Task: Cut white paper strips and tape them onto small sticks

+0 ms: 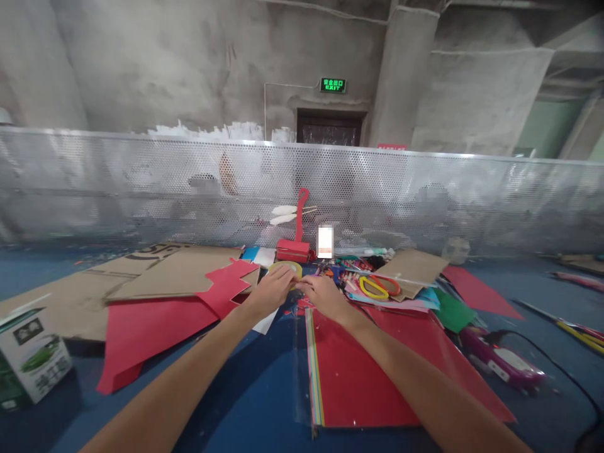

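Both of my hands meet over the blue table, fingertips close together. My left hand (275,288) is closed at a roll of yellowish clear tape (296,268), covering its near side. My right hand (324,294) is pinched just right of the roll; what lies between its fingers is too small to make out. Small red paper scraps (302,306) lie beneath the hands. Behind them stands a red paper-covered box (292,250) with a tall red strip (299,217) rising from it. A stack of coloured paper (365,377), red on top, lies under my right forearm.
Cardboard sheets (174,270) and red cut paper (155,327) spread on the left, near a drink carton (35,362). Yellow and orange scissors handles (377,287), green paper (453,310), a purple corded device (504,365) and yellow-handled scissors (566,327) lie right. A perforated metal screen (141,189) stands behind.
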The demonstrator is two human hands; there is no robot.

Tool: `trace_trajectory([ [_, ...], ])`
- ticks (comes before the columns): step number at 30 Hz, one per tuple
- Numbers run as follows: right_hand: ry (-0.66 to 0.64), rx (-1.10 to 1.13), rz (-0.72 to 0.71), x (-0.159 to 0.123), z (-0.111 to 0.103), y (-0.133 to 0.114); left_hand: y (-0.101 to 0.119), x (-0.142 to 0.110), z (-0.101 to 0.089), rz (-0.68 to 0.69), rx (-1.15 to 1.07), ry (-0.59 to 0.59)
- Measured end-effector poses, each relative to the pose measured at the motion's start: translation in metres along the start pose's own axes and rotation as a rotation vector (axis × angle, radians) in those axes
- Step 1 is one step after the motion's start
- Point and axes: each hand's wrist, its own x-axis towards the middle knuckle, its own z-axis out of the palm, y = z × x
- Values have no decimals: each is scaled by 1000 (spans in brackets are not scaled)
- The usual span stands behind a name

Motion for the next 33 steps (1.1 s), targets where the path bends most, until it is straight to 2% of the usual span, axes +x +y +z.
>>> trace_trajectory([
  [4,13,67,7,1,1,0,1,2,-1,-1,18,-38],
  [10,46,209,53,2,5,5,1,1,2,21,166,-86],
  [16,-42,690,280,6,13,7,3,4,-6,87,202,-49],
  [19,24,942,410,8,14,13,3,4,-10,120,130,5],
  [22,93,1114,464,7,9,24,0,3,-10,80,57,61],
  [26,103,1108,486,6,0,34,-6,0,-6,-52,-12,35],
  [30,86,1079,458,6,-2,30,-6,-1,-8,-203,-78,51],
  [33,10,1024,442,6,2,23,-1,1,-11,-149,-53,80],
])
